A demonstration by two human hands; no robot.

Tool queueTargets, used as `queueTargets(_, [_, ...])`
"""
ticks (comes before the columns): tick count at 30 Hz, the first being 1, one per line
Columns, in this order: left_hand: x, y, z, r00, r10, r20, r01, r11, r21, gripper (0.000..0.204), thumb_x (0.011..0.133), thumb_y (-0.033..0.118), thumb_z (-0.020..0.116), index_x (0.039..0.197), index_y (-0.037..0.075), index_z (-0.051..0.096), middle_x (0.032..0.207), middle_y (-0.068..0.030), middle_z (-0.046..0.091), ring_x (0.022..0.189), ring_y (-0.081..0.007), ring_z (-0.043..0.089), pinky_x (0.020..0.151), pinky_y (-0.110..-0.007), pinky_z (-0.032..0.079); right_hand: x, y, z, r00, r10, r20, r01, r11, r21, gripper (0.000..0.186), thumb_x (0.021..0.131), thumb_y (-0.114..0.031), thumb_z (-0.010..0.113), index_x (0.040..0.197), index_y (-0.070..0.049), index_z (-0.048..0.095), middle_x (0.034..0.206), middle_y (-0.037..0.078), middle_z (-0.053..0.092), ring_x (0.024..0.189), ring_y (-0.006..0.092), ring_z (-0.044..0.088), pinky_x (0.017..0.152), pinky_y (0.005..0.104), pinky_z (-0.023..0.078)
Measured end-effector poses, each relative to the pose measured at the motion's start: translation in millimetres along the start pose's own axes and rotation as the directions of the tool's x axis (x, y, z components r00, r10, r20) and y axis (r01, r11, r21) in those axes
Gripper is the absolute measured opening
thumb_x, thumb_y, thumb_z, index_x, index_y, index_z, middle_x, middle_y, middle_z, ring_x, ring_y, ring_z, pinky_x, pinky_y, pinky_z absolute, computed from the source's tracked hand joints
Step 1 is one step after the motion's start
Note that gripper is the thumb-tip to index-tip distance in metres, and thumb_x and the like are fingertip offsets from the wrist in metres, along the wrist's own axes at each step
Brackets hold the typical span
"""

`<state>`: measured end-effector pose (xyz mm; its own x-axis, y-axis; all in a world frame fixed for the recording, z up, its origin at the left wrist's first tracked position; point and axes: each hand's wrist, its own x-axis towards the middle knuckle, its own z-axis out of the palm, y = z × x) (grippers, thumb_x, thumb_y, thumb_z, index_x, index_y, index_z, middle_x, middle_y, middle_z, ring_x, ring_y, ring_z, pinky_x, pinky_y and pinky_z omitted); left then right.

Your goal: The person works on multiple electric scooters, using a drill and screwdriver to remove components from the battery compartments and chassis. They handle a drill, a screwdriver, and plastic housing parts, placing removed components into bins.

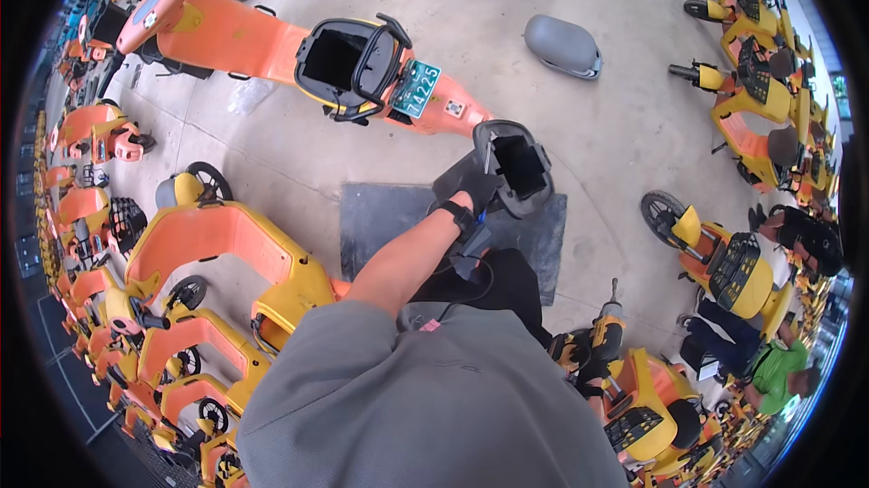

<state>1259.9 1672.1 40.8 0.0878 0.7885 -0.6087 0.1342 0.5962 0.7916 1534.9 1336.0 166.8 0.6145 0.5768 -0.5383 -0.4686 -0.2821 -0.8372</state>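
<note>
My left hand [478, 192], in a dark glove below a black wristband, reaches forward to a dark grey plastic bin [542, 191]. Its fingers are closed on the bin's near left edge. The bin's dark opening faces up, beside the tail of an orange scooter [453, 108]. That scooter's black-rimmed seat compartment [374, 81] stands uncovered. Low at my right side, my right hand [593, 368] is wrapped round a yellow and black power drill [608, 331], its bit pointing away from me. My body hides most of the right arm.
A dark mat [385, 216] lies under the bin. Grey rounded shells [561, 44] rest on the floor beyond. Rows of yellow and orange scooters [217, 234] line both sides. A person in a green shirt [780, 370] is at the far right.
</note>
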Motion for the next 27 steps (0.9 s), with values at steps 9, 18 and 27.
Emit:
queueTargets(9, [135, 105, 56, 0.972, -0.007, 0.234, 0.129, 0.852, -0.508, 0.012, 0.08, 0.013, 0.06, 0.072, 0.004, 0.058, 0.057, -0.0022, 0.052, 0.049, -0.0111, 0.049, 0.043, -0.024, 0.038, 82, -5, 18, 0.955, -0.03, 0.295, 0.291, 0.287, -0.913, 0.02, 0.08, -0.013, 0.06, 0.097, -0.005, 0.055, 0.085, 0.01, 0.057, 0.081, 0.0234, 0.057, 0.074, 0.0323, 0.048])
queueTargets(18, [302, 130, 105, 0.991, -0.136, -0.016, 0.098, 0.79, -0.606, 0.012, 0.075, 0.014, 0.066, 0.069, 0.006, 0.059, 0.057, -0.002, 0.052, 0.048, -0.0107, 0.048, 0.047, -0.024, 0.041, 277, -36, 60, 0.896, 0.062, 0.439, 0.444, -0.14, -0.885, 0.026, 0.081, -0.023, 0.059, 0.1, -0.006, 0.057, 0.089, 0.012, 0.059, 0.085, 0.0278, 0.057, 0.077, 0.0366, 0.047])
queueTargets(27, [471, 123, 82, 0.989, -0.13, -0.072, 0.082, 0.88, -0.467, 0.019, 0.074, 0.005, 0.062, 0.087, 0.008, 0.049, 0.058, -0.0008, 0.048, 0.051, -0.0103, 0.049, 0.043, -0.023, 0.042, 343, -79, 93, 0.928, 0.285, 0.24, 0.23, 0.069, -0.971, 0.027, 0.086, -0.024, 0.048, 0.106, -0.007, 0.055, 0.098, 0.013, 0.059, 0.09, 0.0266, 0.056, 0.077, 0.0358, 0.046])
